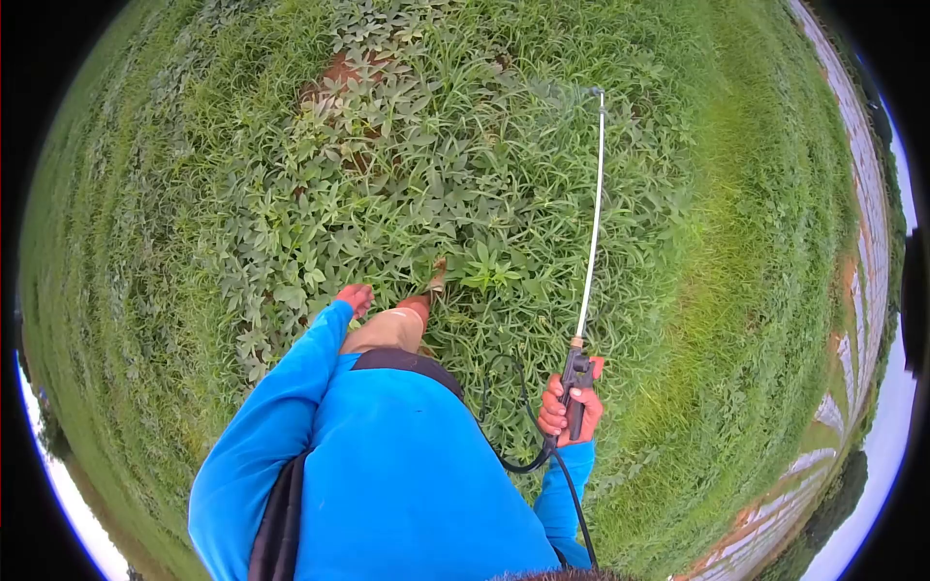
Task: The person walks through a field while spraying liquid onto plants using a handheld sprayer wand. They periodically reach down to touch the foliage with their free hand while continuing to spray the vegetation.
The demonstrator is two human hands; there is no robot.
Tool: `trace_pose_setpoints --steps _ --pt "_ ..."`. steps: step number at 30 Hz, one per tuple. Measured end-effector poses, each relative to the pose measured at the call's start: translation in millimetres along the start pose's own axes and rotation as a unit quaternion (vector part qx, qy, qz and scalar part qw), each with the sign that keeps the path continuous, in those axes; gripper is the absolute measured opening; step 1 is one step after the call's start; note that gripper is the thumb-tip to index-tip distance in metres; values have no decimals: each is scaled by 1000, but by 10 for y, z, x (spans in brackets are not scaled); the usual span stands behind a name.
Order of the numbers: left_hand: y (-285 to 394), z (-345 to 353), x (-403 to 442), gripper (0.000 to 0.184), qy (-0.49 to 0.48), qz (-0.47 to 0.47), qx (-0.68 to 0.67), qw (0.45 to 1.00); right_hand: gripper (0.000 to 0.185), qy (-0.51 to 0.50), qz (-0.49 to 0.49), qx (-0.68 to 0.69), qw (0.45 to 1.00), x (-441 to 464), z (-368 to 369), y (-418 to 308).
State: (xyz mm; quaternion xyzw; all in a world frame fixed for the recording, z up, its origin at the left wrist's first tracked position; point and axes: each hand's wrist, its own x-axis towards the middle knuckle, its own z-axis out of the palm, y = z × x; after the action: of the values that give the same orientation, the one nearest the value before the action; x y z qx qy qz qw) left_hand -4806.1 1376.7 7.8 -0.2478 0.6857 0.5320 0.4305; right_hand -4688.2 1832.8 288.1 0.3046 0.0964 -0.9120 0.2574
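Out among thick grass and leafy plants, with pale strips along the far right side. Held in the right hand, with fingers wrapped round its handle: the wand, slanting forward, with its tip out over the plants. Near the leg, the left hand, apart from the wand, seemingly bent; hard to tell whether pinching anything. Best, probably, to swing from the wrist at an even pace, hold the tip at one height, and guide the hose clear of each step.
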Motion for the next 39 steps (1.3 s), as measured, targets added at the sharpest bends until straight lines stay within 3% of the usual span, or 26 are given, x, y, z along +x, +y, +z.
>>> trace_pose_setpoints --steps 11,19,23,25,28,39 --pt "10 -159 389 36 32 -46 28 998 20 -76 225 -63 969 1503 963 -210" --pt "628 -101 640 35 43 -26 -30 998 21 -193 313 -132 921 2348 2041 -545" --pt "957 -150 840 35 29 11 -62 998 20 -174 276 -186 927 2672 2353 -715" --pt "1113 -173 932 35 31 -14 -61 998 17 -153 259 -208 931 2761 2480 -785" --pt "1227 -206 1011 37 37 -8 -36 999 16 -52 205 -275 938 2837 2558 -871" --pt "1395 -277 1052 38 12 -36 -46 998 18 74 66 -193 976 2423 2092 -1494"
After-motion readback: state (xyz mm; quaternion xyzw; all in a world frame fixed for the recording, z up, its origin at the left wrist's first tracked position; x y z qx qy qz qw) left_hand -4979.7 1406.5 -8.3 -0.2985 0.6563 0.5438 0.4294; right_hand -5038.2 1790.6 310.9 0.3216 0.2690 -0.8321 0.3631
